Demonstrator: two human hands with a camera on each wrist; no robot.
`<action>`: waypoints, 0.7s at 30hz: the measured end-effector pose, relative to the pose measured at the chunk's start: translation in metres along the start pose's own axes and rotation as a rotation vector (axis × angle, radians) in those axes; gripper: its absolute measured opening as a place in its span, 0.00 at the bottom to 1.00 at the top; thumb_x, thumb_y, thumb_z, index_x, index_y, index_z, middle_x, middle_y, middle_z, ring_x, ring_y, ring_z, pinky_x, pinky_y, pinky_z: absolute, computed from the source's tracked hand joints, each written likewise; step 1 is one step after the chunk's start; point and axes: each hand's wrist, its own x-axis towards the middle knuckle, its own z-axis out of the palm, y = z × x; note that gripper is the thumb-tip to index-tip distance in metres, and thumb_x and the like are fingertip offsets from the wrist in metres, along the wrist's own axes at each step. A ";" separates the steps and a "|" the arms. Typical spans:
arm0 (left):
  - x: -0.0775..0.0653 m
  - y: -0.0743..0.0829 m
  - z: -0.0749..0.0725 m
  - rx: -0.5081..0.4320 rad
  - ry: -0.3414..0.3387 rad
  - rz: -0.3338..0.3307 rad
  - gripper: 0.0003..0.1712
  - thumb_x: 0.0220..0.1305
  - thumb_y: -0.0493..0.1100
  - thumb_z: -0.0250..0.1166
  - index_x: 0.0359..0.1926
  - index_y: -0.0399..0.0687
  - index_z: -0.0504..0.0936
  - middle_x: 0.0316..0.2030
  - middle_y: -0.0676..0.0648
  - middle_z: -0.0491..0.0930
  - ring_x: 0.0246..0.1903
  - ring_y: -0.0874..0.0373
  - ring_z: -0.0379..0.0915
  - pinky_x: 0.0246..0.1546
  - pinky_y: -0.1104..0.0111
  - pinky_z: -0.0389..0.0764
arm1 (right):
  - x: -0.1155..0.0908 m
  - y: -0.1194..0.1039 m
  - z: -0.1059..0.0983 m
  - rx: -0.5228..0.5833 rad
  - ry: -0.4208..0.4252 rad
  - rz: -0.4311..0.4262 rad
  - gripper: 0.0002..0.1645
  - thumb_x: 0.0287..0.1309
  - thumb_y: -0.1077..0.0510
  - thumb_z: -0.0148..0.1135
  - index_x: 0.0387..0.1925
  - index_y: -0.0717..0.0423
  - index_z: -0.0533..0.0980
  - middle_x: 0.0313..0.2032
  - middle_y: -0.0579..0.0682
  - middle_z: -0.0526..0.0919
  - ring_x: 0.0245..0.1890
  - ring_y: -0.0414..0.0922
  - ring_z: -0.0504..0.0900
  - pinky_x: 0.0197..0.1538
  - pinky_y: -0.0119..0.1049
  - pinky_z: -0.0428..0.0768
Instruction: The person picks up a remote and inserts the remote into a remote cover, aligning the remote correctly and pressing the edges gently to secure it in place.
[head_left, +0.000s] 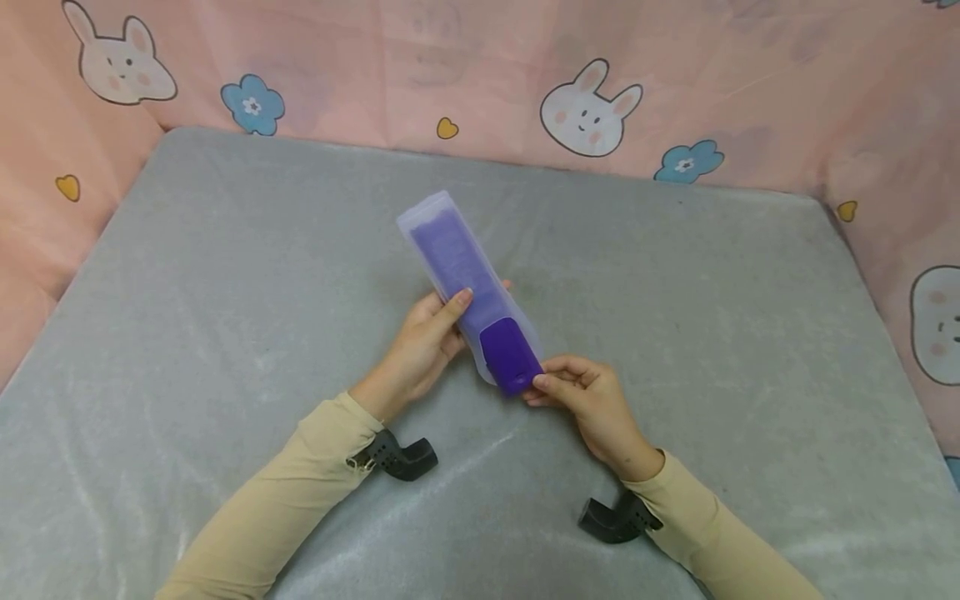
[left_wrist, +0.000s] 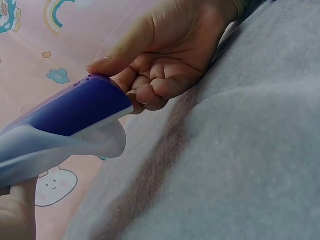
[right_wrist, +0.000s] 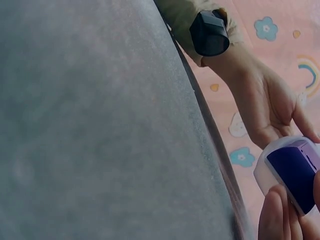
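A long, flat purple object lies inside a translucent frosted sleeve, held aslant above the table. Its darker purple end shows bare at the sleeve's lower opening; its exact kind is unclear. My left hand grips the sleeve near the middle, thumb across the top and fingers beneath. At the lower end, my right hand pinches the bare purple corner between thumb and fingers. In the left wrist view, the loose sleeve edge hangs below the purple end. Only part of that end shows in the right wrist view, beside the fingers.
A grey cloth covers the table. Behind and at both sides hangs a pink curtain printed with rabbits, flowers and hearts. Black camera mounts sit at the left wrist and right wrist.
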 end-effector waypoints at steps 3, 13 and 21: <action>0.000 0.000 -0.001 -0.006 -0.003 0.010 0.24 0.74 0.37 0.43 0.66 0.28 0.56 0.63 0.29 0.63 0.62 0.44 0.63 0.62 0.60 0.66 | 0.000 0.000 0.000 -0.014 0.036 -0.035 0.11 0.54 0.75 0.60 0.33 0.58 0.80 0.27 0.51 0.85 0.27 0.43 0.85 0.35 0.36 0.84; 0.000 0.000 -0.001 -0.031 0.001 0.013 0.25 0.74 0.37 0.44 0.66 0.27 0.56 0.62 0.28 0.62 0.61 0.43 0.64 0.61 0.59 0.68 | 0.000 -0.001 0.001 -0.067 0.082 -0.103 0.10 0.50 0.77 0.62 0.33 0.65 0.80 0.28 0.52 0.85 0.28 0.43 0.84 0.35 0.36 0.84; 0.000 0.001 -0.001 0.003 0.004 -0.030 0.24 0.74 0.35 0.43 0.66 0.26 0.55 0.63 0.29 0.62 0.62 0.42 0.62 0.61 0.59 0.68 | 0.000 -0.001 0.002 -0.084 0.097 -0.075 0.09 0.49 0.77 0.63 0.31 0.64 0.80 0.26 0.51 0.85 0.25 0.43 0.84 0.33 0.37 0.84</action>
